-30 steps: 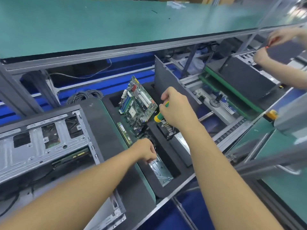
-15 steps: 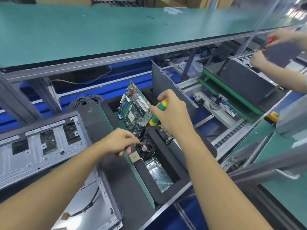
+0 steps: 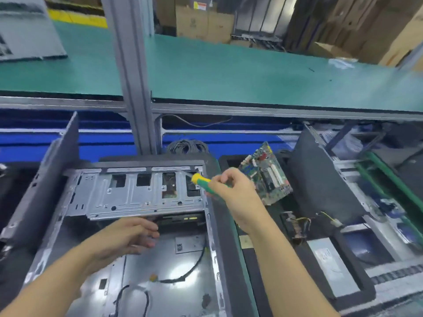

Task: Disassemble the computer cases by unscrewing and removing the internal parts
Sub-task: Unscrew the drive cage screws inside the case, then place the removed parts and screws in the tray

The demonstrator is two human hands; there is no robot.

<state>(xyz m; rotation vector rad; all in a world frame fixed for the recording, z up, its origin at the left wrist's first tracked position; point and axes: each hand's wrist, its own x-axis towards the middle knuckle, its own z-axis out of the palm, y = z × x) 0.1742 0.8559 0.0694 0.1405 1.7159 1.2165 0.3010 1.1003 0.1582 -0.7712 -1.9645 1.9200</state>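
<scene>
Ahead, a green table (image 3: 251,72), boxes (image 3: 203,24) at twelve o'clock; grey computer case (image 3: 137,195) lies open; my right grip (image 3: 235,193) holds a screwdriver (image 3: 201,181), left grip (image 3: 128,239) relaxed.

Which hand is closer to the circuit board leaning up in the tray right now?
Right. The right hand, holding the screwdriver, is just left of the circuit board; the left hand is lower and farther left, inside the open computer case.
</scene>
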